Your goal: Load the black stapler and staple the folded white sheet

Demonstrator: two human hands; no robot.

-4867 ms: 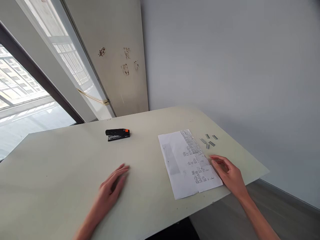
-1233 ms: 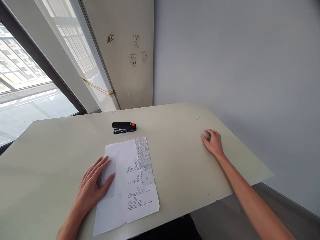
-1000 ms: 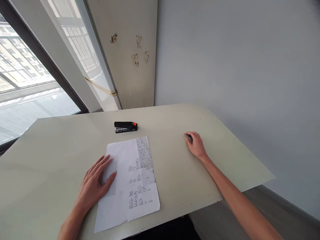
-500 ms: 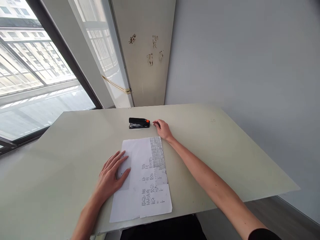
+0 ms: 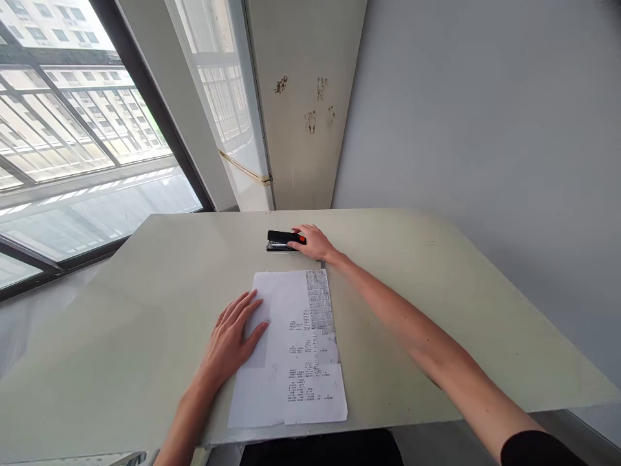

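Observation:
My left hand [image 5: 236,333] lies flat, fingers spread, on the left side of the printed paper sheets [image 5: 276,395]. The sheets overlap, with rows of small print and a dense grey patterned patch at their upper right. Beyond their top edge lies a black stapler [image 5: 280,237] with an orange-red spot at its right end. My right hand [image 5: 313,243] has its thumb and fingers closed around that right end, covering part of it. A small grey strip [image 5: 322,265] shows below my right wrist, at the sheets' top right corner.
The pale table [image 5: 412,285] extends to both sides, its back edge near a refrigerator [image 5: 303,168] with brown marks. A grey wall [image 5: 460,129] stands at the right, a large window [image 5: 87,123] at the left. A drawer-like edge [image 5: 129,459] shows at bottom left.
My right hand has moved from beside the stapler onto its right end and closed around it. My left hand stays flat on the sheets. The whole view has shifted slightly.

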